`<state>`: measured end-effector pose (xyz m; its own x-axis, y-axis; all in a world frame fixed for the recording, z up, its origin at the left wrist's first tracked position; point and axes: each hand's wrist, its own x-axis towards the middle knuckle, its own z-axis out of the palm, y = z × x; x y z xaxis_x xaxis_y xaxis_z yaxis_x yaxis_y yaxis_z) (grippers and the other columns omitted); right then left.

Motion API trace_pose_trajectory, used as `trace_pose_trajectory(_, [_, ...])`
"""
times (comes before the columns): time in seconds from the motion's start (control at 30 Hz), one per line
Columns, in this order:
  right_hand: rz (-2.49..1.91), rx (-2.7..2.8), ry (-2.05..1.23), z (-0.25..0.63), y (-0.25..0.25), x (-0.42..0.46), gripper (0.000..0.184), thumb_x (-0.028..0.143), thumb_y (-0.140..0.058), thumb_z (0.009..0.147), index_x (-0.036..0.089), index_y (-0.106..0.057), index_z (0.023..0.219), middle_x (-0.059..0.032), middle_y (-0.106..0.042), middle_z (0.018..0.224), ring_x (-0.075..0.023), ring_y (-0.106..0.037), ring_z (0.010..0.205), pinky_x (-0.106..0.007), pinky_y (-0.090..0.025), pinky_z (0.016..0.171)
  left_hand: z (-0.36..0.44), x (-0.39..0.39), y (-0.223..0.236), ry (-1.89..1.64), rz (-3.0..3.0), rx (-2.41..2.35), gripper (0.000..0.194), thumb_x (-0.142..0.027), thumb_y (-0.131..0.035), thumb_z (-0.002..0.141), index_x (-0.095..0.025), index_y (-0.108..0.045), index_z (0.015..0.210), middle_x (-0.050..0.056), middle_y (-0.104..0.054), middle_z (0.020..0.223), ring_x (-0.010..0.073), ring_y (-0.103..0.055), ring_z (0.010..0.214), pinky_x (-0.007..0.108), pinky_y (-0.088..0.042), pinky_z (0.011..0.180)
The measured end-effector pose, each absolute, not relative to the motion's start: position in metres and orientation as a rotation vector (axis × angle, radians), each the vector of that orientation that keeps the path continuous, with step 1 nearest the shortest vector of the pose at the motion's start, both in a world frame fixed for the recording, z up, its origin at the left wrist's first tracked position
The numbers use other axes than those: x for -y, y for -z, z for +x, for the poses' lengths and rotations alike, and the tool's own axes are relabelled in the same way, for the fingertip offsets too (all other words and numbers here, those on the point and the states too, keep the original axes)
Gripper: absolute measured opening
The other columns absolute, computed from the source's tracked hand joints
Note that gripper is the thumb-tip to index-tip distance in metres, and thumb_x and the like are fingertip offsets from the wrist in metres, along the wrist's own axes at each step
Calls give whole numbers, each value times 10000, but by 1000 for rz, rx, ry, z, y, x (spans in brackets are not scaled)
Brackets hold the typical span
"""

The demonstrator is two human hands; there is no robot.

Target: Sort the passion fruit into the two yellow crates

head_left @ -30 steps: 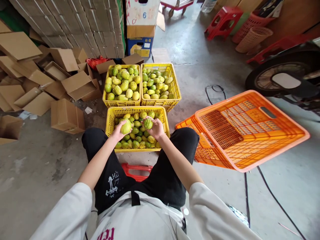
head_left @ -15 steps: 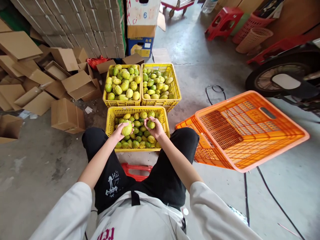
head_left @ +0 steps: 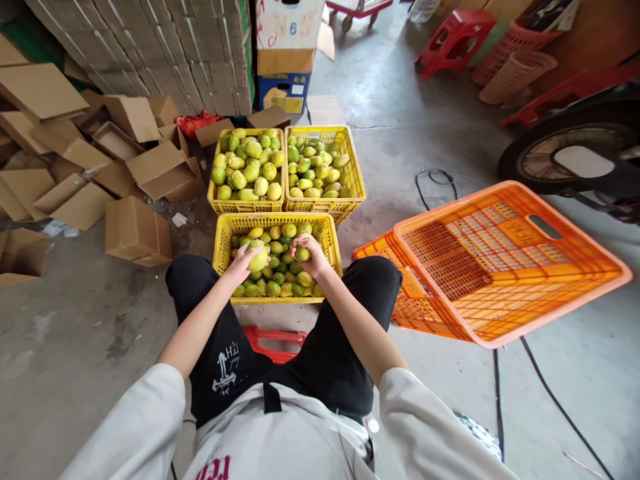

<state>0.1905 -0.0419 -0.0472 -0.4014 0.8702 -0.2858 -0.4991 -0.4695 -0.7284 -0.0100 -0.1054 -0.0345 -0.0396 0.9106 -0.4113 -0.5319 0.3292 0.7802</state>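
My left hand (head_left: 241, 263) is closed around a large yellow-green round fruit (head_left: 258, 257), gripping it from the left. In my right hand (head_left: 313, 259) is a smaller, darker green fruit (head_left: 302, 253), with the fingers curled over its top. Both hands are above the near yellow crate (head_left: 219, 245), which holds many oval green and yellow fruits (head_left: 273, 288). The two held fruits are apart from each other.
Behind stand two more fruit-filled yellow crates, a left one (head_left: 210, 193) and a right one (head_left: 359, 175). An orange crate (head_left: 450, 267) lies tilted at right, near a motorcycle wheel (head_left: 560, 150). Cardboard boxes (head_left: 137, 230) lie at left. A red stool (head_left: 273, 340) shows between my legs.
My right hand's fingers have curled further over the smaller fruit. The left hand still holds the large fruit, slightly turned. The view has shifted a little.
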Motion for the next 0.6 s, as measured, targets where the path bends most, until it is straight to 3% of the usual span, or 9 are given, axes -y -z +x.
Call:
trace_pose_trajectory(0.1, [-802, 640, -2085, 191, 45, 40, 267, 411, -773, 710, 266, -588, 835, -6, -649, 817, -230, -646, 848, -387, -567, 781, -11, 103, 37, -1257, 365, -1080, 403, -300, -869, 674, -169, -627, 969, 36, -725, 838, 230, -762, 808, 336, -607, 748])
trace_pose_trajectory(0.2, [-726, 596, -2204, 193, 40, 40, 283, 400, -747, 701, 253, -627, 912, -42, -687, 864, -270, -668, 923, -431, -583, 825, -12, 99, 36, -1277, 237, -1070, 318, -348, -810, 764, -173, -634, 964, 50, -734, 841, 253, -767, 866, 347, -612, 764])
trace_pose_trajectory(0.4, [-526, 679, -2436, 191, 36, 51, 269, 411, -756, 733, 210, -635, 865, -41, -708, 851, -180, -638, 710, -334, -577, 702, -3, 106, 38, -1231, 284, -957, 276, -318, -822, 794, -178, -663, 970, 60, -742, 901, 248, -755, 918, 387, -596, 899])
trace_pose_trajectory(0.53, [-455, 801, -2531, 183, 43, 63, 264, 408, -752, 720, 203, -603, 791, -70, -737, 836, -187, -640, 648, -327, -552, 636, 5, 115, 47, -1029, 396, -820, 359, -502, -834, 783, -179, -682, 827, 21, -668, 696, 196, -689, 637, 369, -609, 762])
trace_pose_trajectory(0.6, [-441, 824, -2543, 181, 47, 65, 246, 378, -752, 696, 198, -596, 758, -74, -749, 816, -172, -620, 591, -308, -532, 596, 5, 117, 52, -965, 416, -783, 405, -555, -833, 769, -180, -682, 796, 20, -659, 669, 192, -679, 617, 351, -602, 719])
